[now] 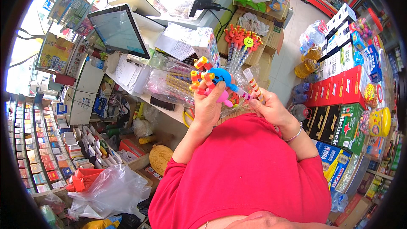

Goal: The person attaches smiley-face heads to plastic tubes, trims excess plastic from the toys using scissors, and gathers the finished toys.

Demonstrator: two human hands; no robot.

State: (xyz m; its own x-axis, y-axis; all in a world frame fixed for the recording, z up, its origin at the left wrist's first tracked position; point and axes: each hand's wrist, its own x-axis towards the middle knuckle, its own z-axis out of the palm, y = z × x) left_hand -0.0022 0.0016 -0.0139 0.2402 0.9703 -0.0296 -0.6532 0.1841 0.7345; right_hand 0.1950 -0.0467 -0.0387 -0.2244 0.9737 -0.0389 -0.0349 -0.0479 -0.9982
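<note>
My left hand (207, 109) is closed around a blue smiley-face toy (220, 75) with orange-and-yellow tips. A pink toy piece (223, 98) shows under its fingers. From the blue face a striped stick (243, 94) runs toward my right hand (272, 109), whose fingers pinch its lower end. A second tube, white with red and gold bands (252, 82), stands up out of the right hand. Beyond the hands lies a bundle of similar toys with red faces (237, 38) and one yellow-green face (248, 42). A clear plastic bag of striped sticks (176, 84) is left of the hands.
A tablet screen (118, 29), papers (174, 42), a small patterned box (206, 44) and a dark phone (162, 103) occupy the counter. A scanner (205, 5) stands behind. Stacked drink cartons (335, 87) are at the right; a round wooden stool (161, 159) is below left.
</note>
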